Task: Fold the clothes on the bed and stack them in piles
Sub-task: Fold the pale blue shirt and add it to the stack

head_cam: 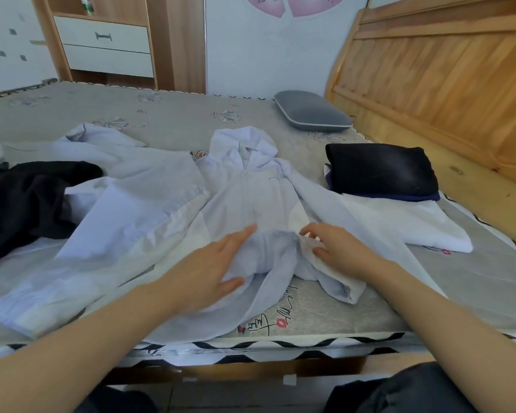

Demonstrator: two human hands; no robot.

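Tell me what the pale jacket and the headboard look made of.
Jacket: thin, light woven fabric, probably synthetic; it looks slightly sheer and creases finely under the left hand. Headboard: wood, likely varnished pine, showing grain, knots and a soft sheen.

The room was bright with soft light. A big bed filled most of it, covered in a grey sheet with small flower prints and a black and white zigzag border along its near edge. A tall wooden headboard stood at the bed's right side. A grey pillow lay near the bed's far right corner. Behind the bed was a pale wall with pink heart stickers. At the far left stood a wooden cabinet with white drawers.
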